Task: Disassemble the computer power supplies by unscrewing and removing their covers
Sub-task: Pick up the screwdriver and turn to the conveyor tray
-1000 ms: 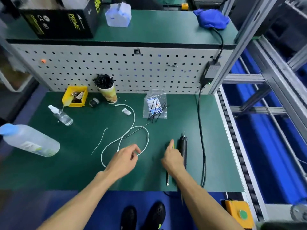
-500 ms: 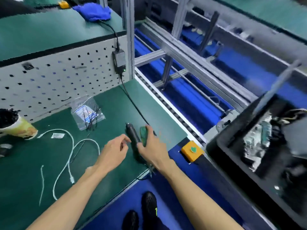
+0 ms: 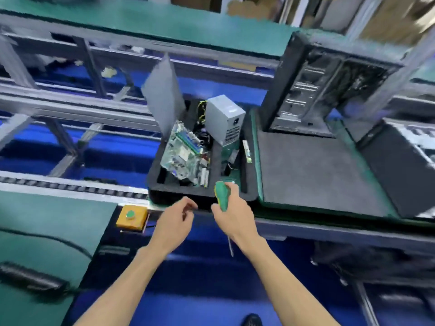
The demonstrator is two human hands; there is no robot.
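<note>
A grey power supply (image 3: 224,120) stands upright at the back of a black foam tray (image 3: 202,203), next to a tilted circuit board (image 3: 186,156) and a leaning grey metal panel (image 3: 162,95). My right hand (image 3: 235,217) grips a green-handled screwdriver (image 3: 221,195), handle up and shaft pointing down, just at the tray's near rim. My left hand (image 3: 174,224) hovers beside it with loosely curled fingers, holding nothing.
A grey mat (image 3: 317,170) lies right of the tray, with open black computer cases (image 3: 317,85) behind and at the far right. A yellow box with a green button (image 3: 130,217) sits left of the tray. An electric screwdriver (image 3: 30,277) lies on the green bench at lower left.
The view has swung right from the green bench to the tray. My right hand picked up the green screwdriver from the bench and carries it. My left hand left the bench.
</note>
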